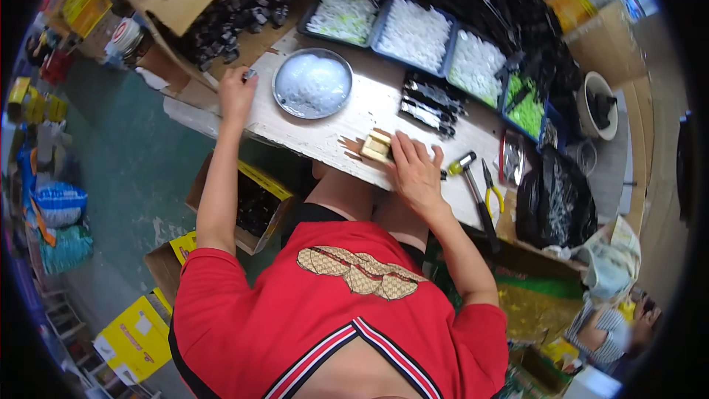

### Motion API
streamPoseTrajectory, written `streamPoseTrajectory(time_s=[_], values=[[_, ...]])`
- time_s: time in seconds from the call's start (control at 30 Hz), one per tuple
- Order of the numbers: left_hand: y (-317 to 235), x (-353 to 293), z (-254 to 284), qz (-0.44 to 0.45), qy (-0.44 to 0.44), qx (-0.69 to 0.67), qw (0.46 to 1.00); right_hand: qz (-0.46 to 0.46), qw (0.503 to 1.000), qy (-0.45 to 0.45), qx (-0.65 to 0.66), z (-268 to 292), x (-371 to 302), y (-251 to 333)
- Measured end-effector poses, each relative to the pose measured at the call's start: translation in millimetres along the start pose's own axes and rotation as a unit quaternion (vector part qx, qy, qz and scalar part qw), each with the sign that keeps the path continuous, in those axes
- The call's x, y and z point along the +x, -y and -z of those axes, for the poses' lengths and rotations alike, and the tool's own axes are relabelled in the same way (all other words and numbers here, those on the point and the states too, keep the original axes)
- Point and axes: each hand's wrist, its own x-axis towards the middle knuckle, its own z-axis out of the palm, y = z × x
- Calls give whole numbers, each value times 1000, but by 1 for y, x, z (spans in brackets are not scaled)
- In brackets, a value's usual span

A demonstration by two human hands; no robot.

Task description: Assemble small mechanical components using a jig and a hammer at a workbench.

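My left hand point(236, 97) is at the bench's left edge beside the heap of black parts, fingers pinched on a small grey-black piece point(249, 74). My right hand point(416, 174) lies palm down near the front edge, fingers stretched and a little apart. Its fingertips are against a small cream-coloured block point(376, 145) with a recess, partly covered by the hand. Something dark shows under the hand, too hidden to name. Between the hands stands a round metal dish point(278, 92) of small clear and whitish pieces. A hammer point(476, 196) lies right of my right hand.
Blue trays point(447, 65) of white and green small parts line the back. Several black strips point(428, 103) lie before them. Yellow-handled pliers point(491, 188), a black plastic bag point(554, 199) and a white bucket point(597, 107) are rightward. An open carton point(269, 185) stands below the bench.
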Motion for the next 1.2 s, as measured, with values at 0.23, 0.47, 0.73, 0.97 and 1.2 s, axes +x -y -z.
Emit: streamPoseTrajectory(time_s=[0.23, 0.47, 0.73, 0.97, 1.2], values=[[-108, -21, 17, 89, 201, -386, 896, 12, 999, 25, -19, -9, 18, 22], [-165, -56, -14, -92, 407, -314, 853, -18, 986, 6, 163, -6, 19, 9], [-188, -76, -31, -244, 459, -131, 844, -88, 952, -122, 268, -2, -4, -18], [-175, -75, -33, 85, 514, -317, 792, -108, 949, -151, 256, -4, -12, -29], [-164, -97, -49, 81, 402, -419, 810, -137, 939, -154, 274, -2, -12, -35]])
